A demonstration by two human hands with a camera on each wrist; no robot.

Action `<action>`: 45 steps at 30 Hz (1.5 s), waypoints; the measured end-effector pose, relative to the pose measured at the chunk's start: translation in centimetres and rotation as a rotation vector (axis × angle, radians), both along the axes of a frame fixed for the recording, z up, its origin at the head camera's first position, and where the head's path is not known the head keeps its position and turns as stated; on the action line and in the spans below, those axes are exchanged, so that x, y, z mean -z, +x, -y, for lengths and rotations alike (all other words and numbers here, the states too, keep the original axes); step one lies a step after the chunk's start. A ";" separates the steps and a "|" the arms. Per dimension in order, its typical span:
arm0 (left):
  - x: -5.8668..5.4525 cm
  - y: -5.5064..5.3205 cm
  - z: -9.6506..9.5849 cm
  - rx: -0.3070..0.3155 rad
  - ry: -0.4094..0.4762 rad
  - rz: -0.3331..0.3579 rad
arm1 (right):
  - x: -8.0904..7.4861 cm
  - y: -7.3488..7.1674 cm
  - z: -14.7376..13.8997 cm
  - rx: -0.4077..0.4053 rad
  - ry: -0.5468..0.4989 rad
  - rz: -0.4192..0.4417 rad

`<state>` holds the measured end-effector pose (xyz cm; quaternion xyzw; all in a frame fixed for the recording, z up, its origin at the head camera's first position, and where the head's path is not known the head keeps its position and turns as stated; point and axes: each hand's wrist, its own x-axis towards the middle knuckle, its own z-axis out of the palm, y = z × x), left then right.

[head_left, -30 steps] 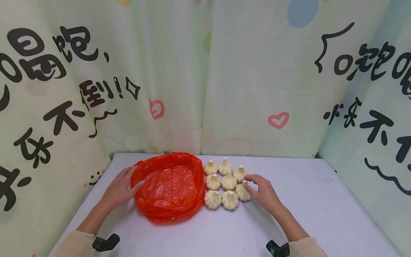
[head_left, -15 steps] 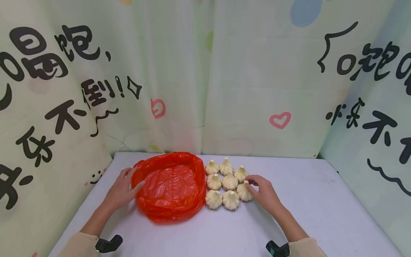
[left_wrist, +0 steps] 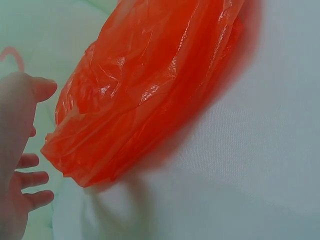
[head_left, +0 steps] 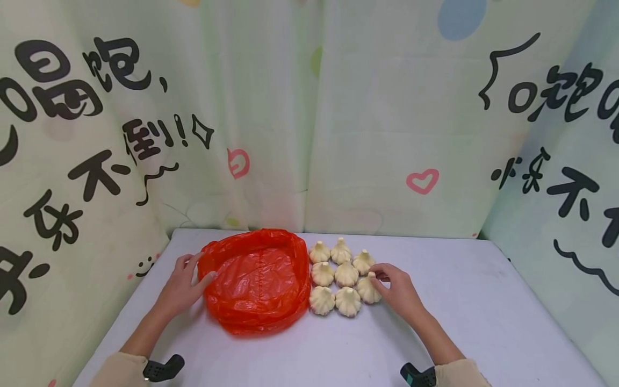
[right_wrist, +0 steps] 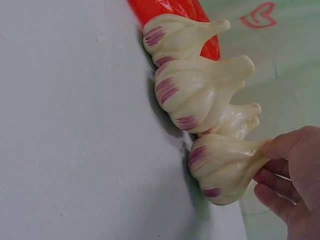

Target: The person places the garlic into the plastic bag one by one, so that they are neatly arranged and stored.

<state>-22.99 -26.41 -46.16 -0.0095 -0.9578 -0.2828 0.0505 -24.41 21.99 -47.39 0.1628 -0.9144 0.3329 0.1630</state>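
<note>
Muted, even light spreads over the desk (head_left: 435, 301), the curtain (head_left: 358, 118) turning dimmer and bluer past the desk's far right corner, while small white glints streak the red bag (left_wrist: 145, 95), diffuse grey shadows lie beside the garlic bulbs (right_wrist: 195, 95), and the left wrist view looks hazy and soft in detail.

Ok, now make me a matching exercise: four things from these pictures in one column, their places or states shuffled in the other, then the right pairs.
1. Red bag
2. Left hand
3. Right hand
4. Blue spot

A. Pinching a garlic bulb by its stem
B. High on the curtain
C. Sitting open on the table
D. At the bag's left edge

Pairs: 1-C, 2-D, 3-A, 4-B
</note>
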 end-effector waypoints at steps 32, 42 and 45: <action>1.5 -0.7 0.2 0.000 0.213 0.050 | -4.2 -0.3 -0.2 0.026 -0.062 -0.159; 1.6 -0.8 0.0 -0.040 0.278 0.045 | -5.2 0.0 0.4 0.036 -0.068 -0.135; 1.5 -0.7 0.2 -0.040 0.289 0.044 | -5.3 0.0 0.5 0.037 -0.074 -0.129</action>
